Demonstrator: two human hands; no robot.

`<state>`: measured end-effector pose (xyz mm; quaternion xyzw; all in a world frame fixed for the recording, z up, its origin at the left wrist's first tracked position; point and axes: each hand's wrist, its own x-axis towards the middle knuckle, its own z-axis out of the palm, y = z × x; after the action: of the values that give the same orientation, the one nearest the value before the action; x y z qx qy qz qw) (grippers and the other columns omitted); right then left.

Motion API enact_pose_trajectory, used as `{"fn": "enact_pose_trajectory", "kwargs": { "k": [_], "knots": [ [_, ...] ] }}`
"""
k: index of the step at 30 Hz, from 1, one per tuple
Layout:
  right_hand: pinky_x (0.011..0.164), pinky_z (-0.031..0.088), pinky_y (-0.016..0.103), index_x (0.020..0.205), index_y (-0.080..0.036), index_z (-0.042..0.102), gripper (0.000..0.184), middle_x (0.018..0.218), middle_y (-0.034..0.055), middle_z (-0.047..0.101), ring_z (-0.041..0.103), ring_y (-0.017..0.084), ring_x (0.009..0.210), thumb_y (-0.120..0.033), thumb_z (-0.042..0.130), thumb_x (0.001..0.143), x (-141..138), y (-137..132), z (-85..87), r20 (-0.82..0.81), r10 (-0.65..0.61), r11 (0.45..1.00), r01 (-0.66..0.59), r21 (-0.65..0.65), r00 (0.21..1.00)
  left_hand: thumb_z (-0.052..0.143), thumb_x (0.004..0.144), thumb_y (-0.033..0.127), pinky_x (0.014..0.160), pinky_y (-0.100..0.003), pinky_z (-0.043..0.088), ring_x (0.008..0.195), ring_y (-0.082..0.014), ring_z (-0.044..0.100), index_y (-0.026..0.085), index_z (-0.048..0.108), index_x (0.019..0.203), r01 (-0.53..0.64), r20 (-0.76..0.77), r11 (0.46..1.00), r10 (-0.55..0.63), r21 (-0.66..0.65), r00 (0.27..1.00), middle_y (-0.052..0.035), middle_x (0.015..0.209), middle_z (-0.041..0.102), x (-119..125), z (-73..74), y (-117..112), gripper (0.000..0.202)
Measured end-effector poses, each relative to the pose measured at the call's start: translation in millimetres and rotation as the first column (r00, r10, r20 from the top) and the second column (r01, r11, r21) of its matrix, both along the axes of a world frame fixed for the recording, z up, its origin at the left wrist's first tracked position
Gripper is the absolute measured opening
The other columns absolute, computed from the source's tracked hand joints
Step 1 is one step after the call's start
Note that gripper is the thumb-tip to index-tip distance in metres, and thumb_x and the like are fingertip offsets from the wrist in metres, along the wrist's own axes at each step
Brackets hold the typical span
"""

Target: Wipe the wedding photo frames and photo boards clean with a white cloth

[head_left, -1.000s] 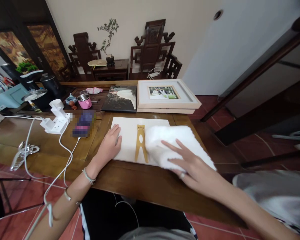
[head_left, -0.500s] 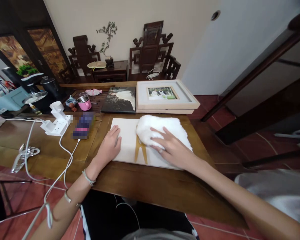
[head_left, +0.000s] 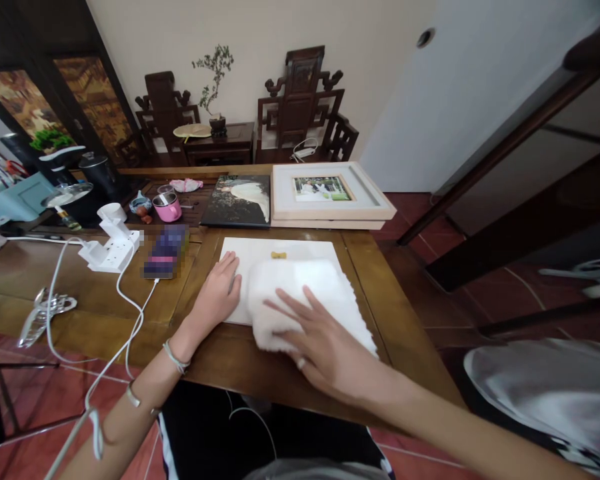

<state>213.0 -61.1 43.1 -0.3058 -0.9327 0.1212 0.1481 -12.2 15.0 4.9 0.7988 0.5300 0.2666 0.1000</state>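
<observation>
A white panel lies flat on the table, with a small gold bow-shaped piece showing near its top edge. My left hand rests on the panel's left edge, fingers stretched out and holding nothing. My right hand presses down on a fluffy white towel, its fingers spread over the top without closing round it. The towel covers the middle and right of the panel and overhangs its near edge. Whatever is under the cloth is hidden.
Behind the panel are a light-framed photo and a dark picture. To the left stand a pink cup, a phone, a white power strip with cables, and a silver hair claw.
My right hand has drawn the towel toward me and slightly left, from the panel's upper part to its near edge. The gold piece's top is uncovered, its lower part covered. My left hand stays put.
</observation>
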Motion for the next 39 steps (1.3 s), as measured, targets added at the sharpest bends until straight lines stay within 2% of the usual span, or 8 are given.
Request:
{"fn": "enact_pose_trajectory", "kwargs": {
  "k": [5, 14, 19, 22, 28, 31, 34, 39],
  "knots": [
    [0.112, 0.018, 0.059, 0.100, -0.018, 0.067, 0.033, 0.144, 0.0119, 0.044, 0.026, 0.028, 0.139, -0.012, 0.050, 0.073, 11.2, -13.3, 2.7, -0.028, 0.172, 0.985, -0.172, 0.022, 0.985, 0.039, 0.090, 0.019, 0.112, -0.048, 0.032, 0.137, -0.0267, 0.035, 0.009, 0.051, 0.126, 0.012, -0.005, 1.000, -0.012, -0.003, 1.000, -0.0183, 0.141, 0.046, -0.6, 1.5, -0.3, 0.038],
    [0.109, 0.027, 0.056, 0.115, -0.011, 0.062, 0.035, 0.129, 0.0197, 0.057, 0.038, 0.029, 0.133, -0.012, 0.046, 0.083, 5.6, 81.8, -6.6, 0.042, -0.052, 0.988, 0.045, 0.151, 0.998, 0.039, 0.090, 0.017, 0.112, -0.047, 0.031, 0.137, -0.0276, 0.036, 0.004, 0.051, 0.127, -0.004, -0.007, 1.000, 0.003, -0.016, 1.000, -0.0213, 0.141, 0.045, 0.7, 2.3, 0.0, 0.041],
    [0.106, 0.027, 0.060, 0.117, -0.011, 0.061, 0.034, 0.133, 0.0184, 0.055, 0.030, 0.033, 0.137, -0.016, 0.042, 0.089, -14.8, 116.5, -7.9, 0.091, -0.156, 0.974, 0.138, 0.180, 0.984, 0.039, 0.090, 0.018, 0.112, -0.048, 0.031, 0.137, -0.0277, 0.035, 0.005, 0.051, 0.127, -0.002, 0.009, 1.000, 0.002, -0.016, 1.000, -0.0211, 0.141, 0.045, 0.3, 1.4, 0.5, 0.041],
    [0.105, 0.022, 0.066, 0.119, -0.014, 0.061, 0.036, 0.143, 0.0159, 0.043, 0.026, 0.037, 0.137, -0.015, 0.046, 0.086, -24.9, 101.5, -9.6, 0.148, -0.180, 0.971, 0.152, 0.185, 0.973, 0.039, 0.090, 0.018, 0.113, -0.047, 0.031, 0.136, -0.0273, 0.037, 0.005, 0.051, 0.128, -0.004, 0.012, 1.000, 0.004, -0.013, 1.000, -0.0213, 0.141, 0.046, 0.0, 0.2, 0.7, 0.042],
    [0.107, 0.015, 0.068, 0.112, -0.019, 0.065, 0.037, 0.147, 0.0142, 0.038, 0.021, 0.037, 0.139, -0.013, 0.054, 0.077, -23.5, 17.0, -1.0, 0.155, -0.031, 0.999, 0.024, 0.049, 0.987, 0.038, 0.088, 0.015, 0.112, -0.050, 0.031, 0.137, -0.0269, 0.036, 0.009, 0.049, 0.129, 0.016, 0.018, 1.000, -0.016, -0.006, 1.000, -0.0193, 0.142, 0.045, -2.3, -1.4, 1.0, 0.043],
    [0.109, 0.014, 0.066, 0.109, -0.018, 0.066, 0.037, 0.148, 0.0143, 0.037, 0.019, 0.035, 0.140, -0.011, 0.054, 0.075, -15.7, -10.3, 6.9, 0.124, 0.038, 0.998, -0.032, -0.055, 0.992, 0.037, 0.089, 0.016, 0.112, -0.050, 0.032, 0.137, -0.0268, 0.036, 0.008, 0.050, 0.127, 0.020, 0.014, 1.000, -0.020, -0.015, 1.000, -0.0204, 0.141, 0.045, -2.9, -0.2, 0.7, 0.041],
    [0.111, 0.016, 0.062, 0.110, -0.019, 0.064, 0.041, 0.147, 0.0114, 0.040, 0.021, 0.031, 0.140, -0.007, 0.051, 0.074, -7.4, -7.7, 9.0, 0.078, 0.061, 0.994, -0.053, -0.097, 0.995, 0.036, 0.090, 0.016, 0.112, -0.048, 0.032, 0.137, -0.0269, 0.035, 0.006, 0.050, 0.127, 0.019, 0.002, 1.000, -0.019, -0.015, 1.000, -0.0214, 0.141, 0.045, -2.2, 0.7, 0.4, 0.041],
    [0.106, 0.024, 0.066, 0.117, -0.016, 0.060, 0.044, 0.143, 0.0155, 0.044, 0.024, 0.034, 0.139, -0.003, 0.047, 0.077, -5.3, 44.8, 3.5, 0.073, -0.077, 0.997, 0.076, 0.021, 0.994, 0.040, 0.089, 0.018, 0.111, -0.050, 0.032, 0.136, -0.0272, 0.038, 0.009, 0.053, 0.125, 0.005, 0.026, 1.000, -0.005, 0.006, 1.000, -0.0184, 0.140, 0.048, -0.8, 0.4, 0.3, 0.040]
  ]
}}
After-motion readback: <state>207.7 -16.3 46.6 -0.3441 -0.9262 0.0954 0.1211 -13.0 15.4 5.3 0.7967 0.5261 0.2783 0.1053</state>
